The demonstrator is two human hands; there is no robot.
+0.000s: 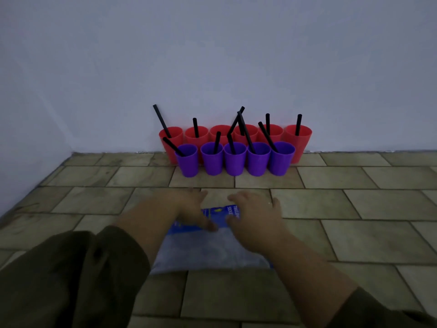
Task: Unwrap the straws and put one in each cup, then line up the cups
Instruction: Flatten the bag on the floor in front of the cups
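On floor (369, 237) by wall (212, 55): red cups (299, 144) behind purple cups (235, 162), black straws (298, 125) in. L hand (189, 209) & R hand (256, 217) flat on plastic bag (208, 253), fingers loosely spread.

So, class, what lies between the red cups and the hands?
In the head view, a row of five purple cups, each holding a black straw, then a strip of bare floor tiles before the left hand and right hand.

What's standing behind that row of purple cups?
Six red cups against the wall, with black straws in them. The purple cups cover the middle ones' lower parts.
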